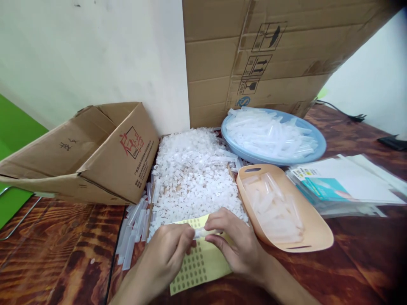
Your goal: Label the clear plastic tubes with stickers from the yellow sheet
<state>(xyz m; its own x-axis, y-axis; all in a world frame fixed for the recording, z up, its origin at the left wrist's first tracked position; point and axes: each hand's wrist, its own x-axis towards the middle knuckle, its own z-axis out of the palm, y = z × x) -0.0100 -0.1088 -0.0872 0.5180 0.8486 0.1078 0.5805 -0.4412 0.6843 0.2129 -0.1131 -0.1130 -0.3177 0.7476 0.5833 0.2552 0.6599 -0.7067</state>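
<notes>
A brown wooden table (57,250) with dark, wavy grain fills the foreground. Over it, the left hand (173,243) has thumb and forefinger closed on one end of a small, whitish plastic tube (199,233). The right hand (237,243) pinches the other end between thumb and fingertips, with an arched gap behind them. The tube is above a yellow sheet (193,271) with rows of small dark ovals.

Loose clear tubes (130,237) lie on the table beyond the left forearm. A peach tray (318,235) at right holds more tubes. Just past the hands spreads a heap of small white pieces (197,182), between the tray and an open cardboard box (121,148). Plastic packets (346,182) lie right of the tray. Farther back, a blue basin (273,159) is piled with tubes. Behind it, a large carton (216,59) stands beside a white wall (111,51).
</notes>
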